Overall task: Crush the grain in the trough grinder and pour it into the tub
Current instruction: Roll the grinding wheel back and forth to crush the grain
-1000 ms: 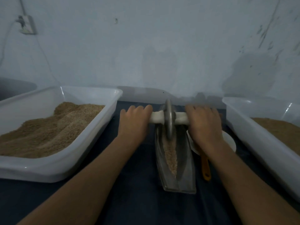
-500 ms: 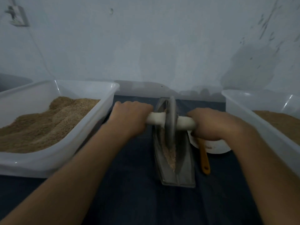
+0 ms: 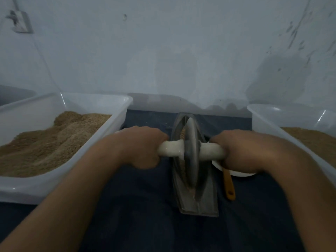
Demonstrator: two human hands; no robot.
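The left hand [image 3: 140, 147] was curled tight round one end of the white handle [image 3: 171, 148]. The right hand [image 3: 241, 151] gripped the other end. The grey wheel [image 3: 191, 155] stood upright in the trough grinder [image 3: 198, 199] on the dark table [image 3: 145, 215]. Brown grain [image 3: 183, 133] lay in the trough, a bit blurry. A tub [image 3: 112, 113] of grain sat to the left and another tub [image 3: 263, 113] to the right.

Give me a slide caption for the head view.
Both hands, left and right, grip the roller handle, wheel in the trough grinder.
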